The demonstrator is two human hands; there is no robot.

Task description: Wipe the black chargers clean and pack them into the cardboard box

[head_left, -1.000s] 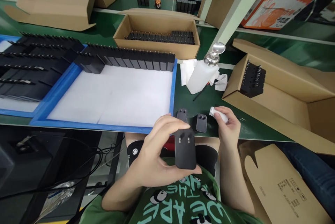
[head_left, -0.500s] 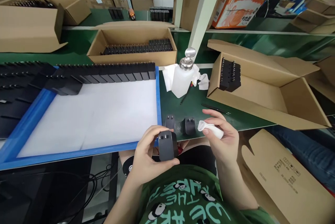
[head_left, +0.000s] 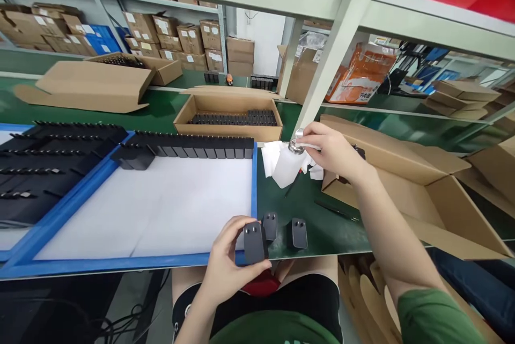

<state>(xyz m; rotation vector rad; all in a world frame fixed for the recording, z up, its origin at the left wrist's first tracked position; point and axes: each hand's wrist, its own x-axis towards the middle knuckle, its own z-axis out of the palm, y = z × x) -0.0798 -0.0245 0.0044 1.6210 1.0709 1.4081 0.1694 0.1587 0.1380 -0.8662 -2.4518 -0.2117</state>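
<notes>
My left hand grips a black plug-in power adapter by its sides, its two metal pins facing up. Beside it on the green bench stand a second adapter and a third adapter, also pins up. My right hand is at the metal top of a white pump bottle, its fingers closed on a white cloth, mostly hidden by the fingers. White wipes lie around the bottle's base.
A blue-edged white tray at left has a row of adapters along its back. An open carton lies at right, a smaller box of adapters behind. Tweezers lie near the right carton; a shelf post rises behind.
My right hand has moved up and forward with the cloth from near the bench edge to the pump bottle's top. The left hand keeps hold of the adapter. The camera view has tilted up.
</notes>
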